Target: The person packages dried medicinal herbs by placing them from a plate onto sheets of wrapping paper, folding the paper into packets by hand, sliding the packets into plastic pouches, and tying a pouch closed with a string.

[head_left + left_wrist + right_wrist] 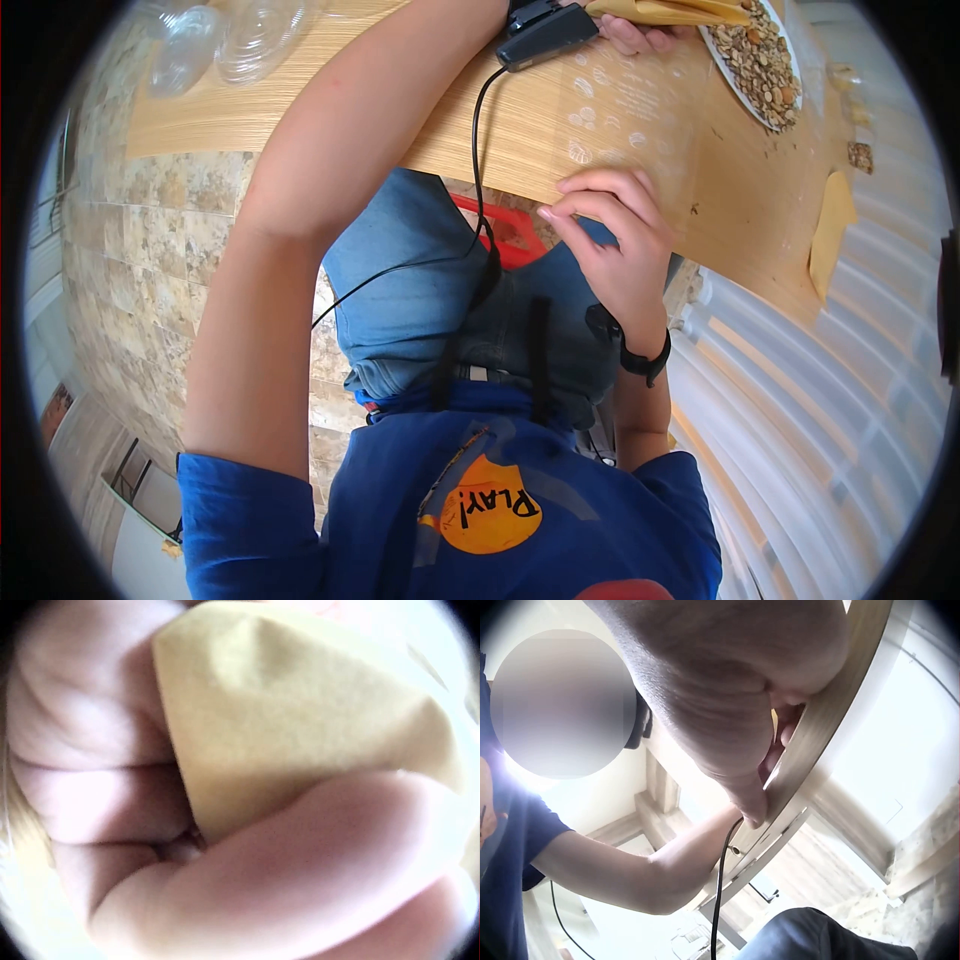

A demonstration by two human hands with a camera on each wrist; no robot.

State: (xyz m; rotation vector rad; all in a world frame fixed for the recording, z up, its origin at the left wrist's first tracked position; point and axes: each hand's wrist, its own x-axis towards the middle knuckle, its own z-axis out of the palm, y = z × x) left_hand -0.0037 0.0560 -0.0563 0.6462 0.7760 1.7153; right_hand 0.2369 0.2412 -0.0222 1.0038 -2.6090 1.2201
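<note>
At the top of the head view, my left hand (640, 38) holds a folded tan paper packet (680, 11). The left wrist view shows the fingers of the left hand (285, 877) curled round the smooth tan paper (300, 712). My right hand (625, 235) is at the near table edge, its fingers loosely bent and nothing visible in them. In the right wrist view, the right hand (727, 697) is beside the wooden edge, partly hiding its own fingers. Clear printed plastic (610, 115) lies on the table between the hands.
A white dish (715, 55) holding a nut and seed mix (765, 75) stands at the upper right, with crumbs nearby. Clear plastic containers (255, 40) are at the upper left. Another tan paper piece (830, 235) lies at the right edge. A black cable (475, 130) hangs from the left wrist.
</note>
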